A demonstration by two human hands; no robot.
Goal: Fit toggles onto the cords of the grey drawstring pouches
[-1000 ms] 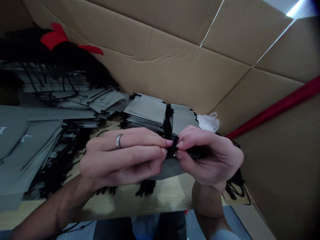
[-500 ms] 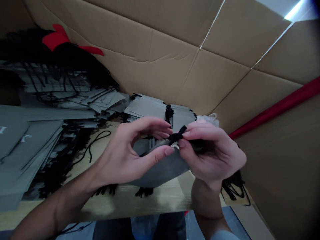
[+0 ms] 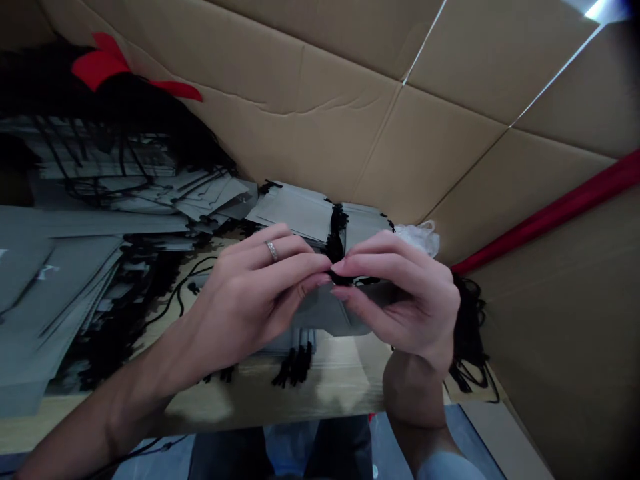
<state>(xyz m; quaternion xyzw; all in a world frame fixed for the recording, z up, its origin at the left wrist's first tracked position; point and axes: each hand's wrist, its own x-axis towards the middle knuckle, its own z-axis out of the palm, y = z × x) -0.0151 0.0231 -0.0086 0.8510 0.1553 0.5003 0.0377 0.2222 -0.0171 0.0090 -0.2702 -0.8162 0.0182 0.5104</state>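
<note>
A short piece of black cord point(image 3: 342, 277) runs between my fingertips above the table. My left hand point(image 3: 255, 290), with a ring on one finger, pinches one end of it. Close by, my right hand point(image 3: 407, 293) pinches the cord from the other side, its fingertips almost touching the left ones. Below my hands a flat grey pouch point(image 3: 327, 317) appears to hang from the cord; my fingers partly cover it. Under it, more grey pieces with black cord ends point(image 3: 295, 365) lie on the table point(image 3: 350, 393).
Stacks of grey pouches point(image 3: 295, 207) with black cords stand at the back. More grey pouches point(image 3: 75, 287) pile up at left, below black cords and a red strip point(image 3: 103, 67). Black cords point(image 3: 470, 333) lie at right, near clear plastic point(image 3: 423, 237). Cardboard walls point(image 3: 320, 87) enclose the back and right.
My left hand has closed from a loose, spread shape into a pinch on the cord. Both hands have drawn together, and the grey pouch sits higher and is more covered.
</note>
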